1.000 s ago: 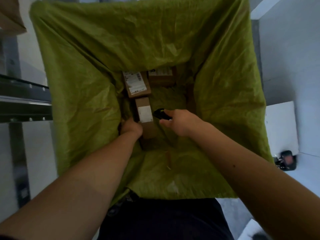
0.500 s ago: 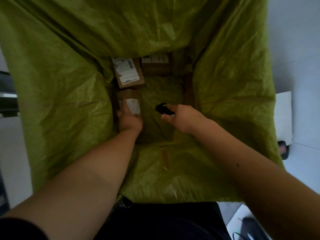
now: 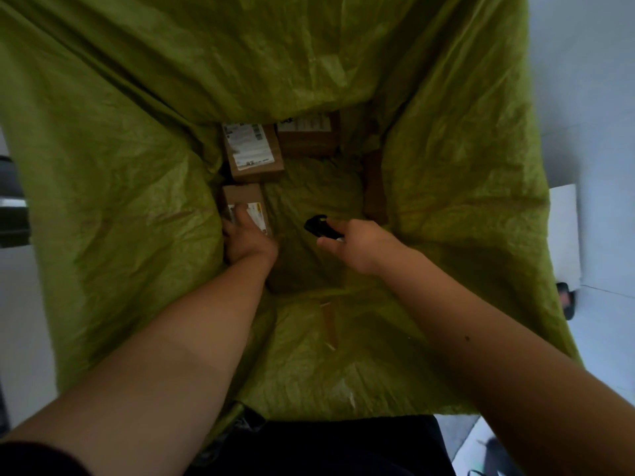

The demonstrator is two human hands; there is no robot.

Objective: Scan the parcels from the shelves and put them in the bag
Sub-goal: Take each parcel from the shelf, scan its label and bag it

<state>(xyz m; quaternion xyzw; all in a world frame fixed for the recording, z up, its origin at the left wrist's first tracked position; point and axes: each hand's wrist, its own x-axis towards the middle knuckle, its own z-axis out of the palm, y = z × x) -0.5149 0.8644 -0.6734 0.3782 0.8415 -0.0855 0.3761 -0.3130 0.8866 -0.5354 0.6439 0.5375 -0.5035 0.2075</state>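
Small brown cardboard parcel with a white label (image 3: 245, 209) now lies flat at the bottom of the green plastic bag (image 3: 137, 187), against the left wall, label up. A second ago it was held more upright, nearer the middle; it has been pushed left and down into place. Left hand (image 3: 245, 240) rests on its near end, fingers laid over the label, pressing rather than gripping; whether the thumb curls round the edge is hidden.

Just beyond it, touching or nearly so, a second brown cardboard box with a large white shipping label (image 3: 252, 151). Beside that, at the far wall, a third brown carton with a white label strip (image 3: 307, 134). A narrow brown box (image 3: 374, 183) stands on edge against the right wall, partly hidden by a fold.

Right hand (image 3: 360, 243) hovers over the bag floor, apart from all parcels, fingers curled round a small black handheld scanner (image 3: 319, 226) that points forward and left.

Judgement: this parcel looks placed, so the step is close to done; likely the left hand lets go and both arms come out for the next one from the shelves. Bag floor has bare green in the middle. Grey floor (image 3: 584, 80) outside the bag on the right.
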